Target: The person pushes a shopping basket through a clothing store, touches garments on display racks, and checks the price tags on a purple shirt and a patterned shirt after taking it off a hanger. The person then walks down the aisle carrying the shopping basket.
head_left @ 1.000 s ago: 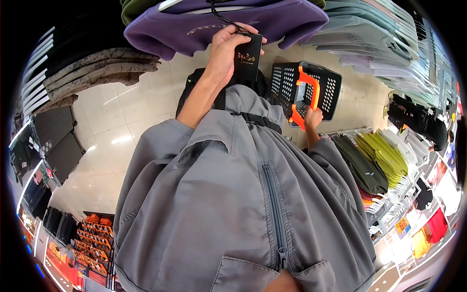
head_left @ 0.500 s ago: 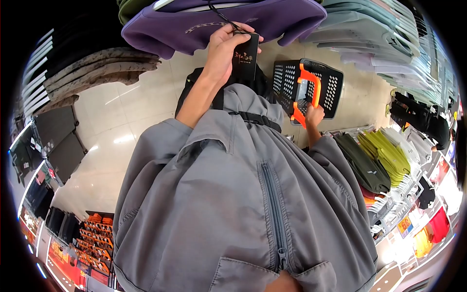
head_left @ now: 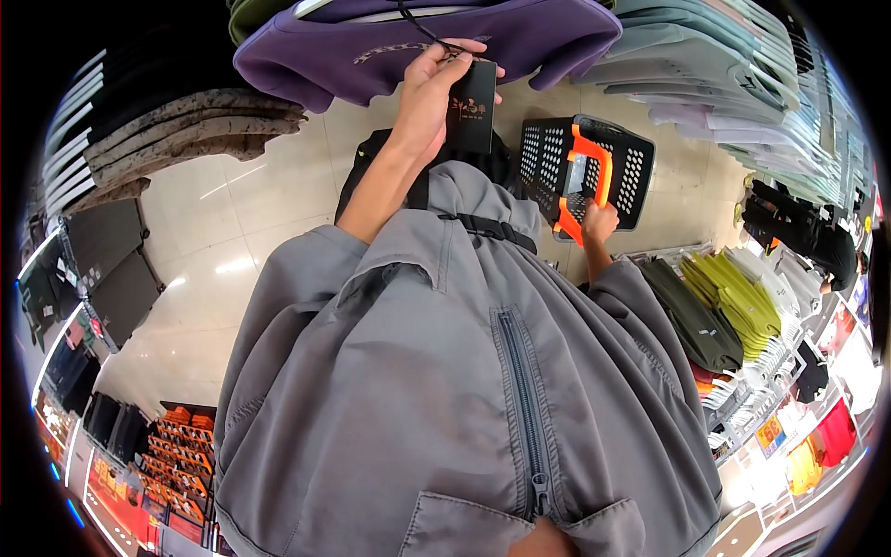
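Observation:
My left hand [head_left: 427,97] pinches the upper end of a black hang tag [head_left: 471,116] between thumb and fingers. Orange print shows on the tag's face. A black cord [head_left: 419,24] runs from it up to a purple sweatshirt [head_left: 320,60], which hangs just beyond the hand. Lower and to the right, my right hand [head_left: 600,221] is wrapped round the orange handle [head_left: 603,176] of a dark grey shopping basket [head_left: 636,158] with round holes in its sides. The basket's inside shows only in part.
Brown patterned garments [head_left: 186,135] hang at the left. Pale shirts [head_left: 687,56] fill a rack at the upper right, with yellow-green shirts [head_left: 733,292] below. A person in black [head_left: 817,241] is at the far right. Orange shelving [head_left: 181,459] stands lower left on the tiled floor [head_left: 209,200].
The black tag has turned a little and faces me more squarely. My left thumb has shifted slightly up and left on it. My right hand keeps its grip on the basket handle.

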Action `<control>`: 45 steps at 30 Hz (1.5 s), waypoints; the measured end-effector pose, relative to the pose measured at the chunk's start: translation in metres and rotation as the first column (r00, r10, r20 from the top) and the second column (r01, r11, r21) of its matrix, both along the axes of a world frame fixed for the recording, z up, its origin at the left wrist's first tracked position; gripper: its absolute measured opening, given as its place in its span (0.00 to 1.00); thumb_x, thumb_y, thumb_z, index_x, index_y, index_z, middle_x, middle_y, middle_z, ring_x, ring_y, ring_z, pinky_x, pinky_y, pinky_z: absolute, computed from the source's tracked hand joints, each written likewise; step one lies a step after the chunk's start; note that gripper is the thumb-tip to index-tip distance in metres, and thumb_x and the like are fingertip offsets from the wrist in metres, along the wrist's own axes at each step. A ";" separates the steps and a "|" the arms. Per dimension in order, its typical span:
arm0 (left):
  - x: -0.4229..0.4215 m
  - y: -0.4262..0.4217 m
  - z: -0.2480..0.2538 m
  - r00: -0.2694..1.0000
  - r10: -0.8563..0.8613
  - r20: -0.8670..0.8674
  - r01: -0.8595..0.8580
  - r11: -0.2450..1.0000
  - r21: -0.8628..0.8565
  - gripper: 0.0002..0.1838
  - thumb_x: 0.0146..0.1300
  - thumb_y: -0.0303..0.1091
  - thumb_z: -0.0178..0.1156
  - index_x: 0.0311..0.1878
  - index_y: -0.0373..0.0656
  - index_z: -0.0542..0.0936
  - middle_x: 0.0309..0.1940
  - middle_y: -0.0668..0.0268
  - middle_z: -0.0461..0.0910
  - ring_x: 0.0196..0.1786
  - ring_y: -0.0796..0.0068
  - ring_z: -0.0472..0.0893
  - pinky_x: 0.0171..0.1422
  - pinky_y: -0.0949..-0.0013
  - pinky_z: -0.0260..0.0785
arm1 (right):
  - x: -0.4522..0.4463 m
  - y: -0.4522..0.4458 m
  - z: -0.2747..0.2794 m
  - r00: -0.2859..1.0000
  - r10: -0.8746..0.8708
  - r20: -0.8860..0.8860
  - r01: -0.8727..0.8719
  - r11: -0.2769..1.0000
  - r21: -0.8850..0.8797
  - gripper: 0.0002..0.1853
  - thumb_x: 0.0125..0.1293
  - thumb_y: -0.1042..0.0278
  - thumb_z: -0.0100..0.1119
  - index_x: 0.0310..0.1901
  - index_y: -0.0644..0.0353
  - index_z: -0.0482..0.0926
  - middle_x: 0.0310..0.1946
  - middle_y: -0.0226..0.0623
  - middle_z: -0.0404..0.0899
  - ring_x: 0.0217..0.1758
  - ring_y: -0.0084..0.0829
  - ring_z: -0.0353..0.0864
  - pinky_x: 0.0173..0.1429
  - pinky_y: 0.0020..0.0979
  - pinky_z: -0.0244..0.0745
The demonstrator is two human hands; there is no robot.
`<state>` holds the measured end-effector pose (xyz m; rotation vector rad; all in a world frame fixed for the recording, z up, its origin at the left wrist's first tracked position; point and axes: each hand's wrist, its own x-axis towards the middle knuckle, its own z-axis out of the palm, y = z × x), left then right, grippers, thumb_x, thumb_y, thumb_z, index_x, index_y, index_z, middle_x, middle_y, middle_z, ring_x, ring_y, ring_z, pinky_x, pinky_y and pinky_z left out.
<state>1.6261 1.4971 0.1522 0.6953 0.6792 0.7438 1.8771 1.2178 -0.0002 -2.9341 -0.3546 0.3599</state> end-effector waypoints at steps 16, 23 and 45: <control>0.002 0.001 -0.005 1.000 -0.011 -0.023 0.012 1.000 0.029 0.13 0.65 0.30 0.56 0.51 0.38 0.72 0.39 0.55 0.81 0.33 0.70 0.82 0.40 0.71 0.76 | 0.016 -0.004 0.003 0.999 -0.028 0.022 0.028 1.000 0.009 0.15 0.48 0.61 0.61 0.33 0.64 0.83 0.32 0.55 0.81 0.41 0.54 0.80 0.51 0.47 0.72; -0.002 0.002 -0.002 1.000 -0.022 -0.001 0.022 1.000 0.010 0.16 0.60 0.24 0.51 0.52 0.35 0.72 0.40 0.52 0.80 0.34 0.67 0.82 0.42 0.70 0.76 | 0.028 -0.007 -0.003 0.998 -0.015 0.061 0.016 1.000 -0.002 0.16 0.49 0.60 0.61 0.34 0.65 0.83 0.32 0.56 0.81 0.41 0.54 0.80 0.49 0.46 0.73; -0.006 0.010 -0.002 1.000 -0.020 -0.015 0.021 1.000 0.014 0.14 0.61 0.25 0.48 0.50 0.35 0.74 0.40 0.51 0.81 0.34 0.67 0.82 0.43 0.70 0.76 | 0.027 -0.005 0.000 0.998 -0.027 0.061 0.028 0.999 -0.015 0.16 0.49 0.60 0.62 0.35 0.64 0.83 0.32 0.55 0.81 0.41 0.53 0.81 0.49 0.45 0.73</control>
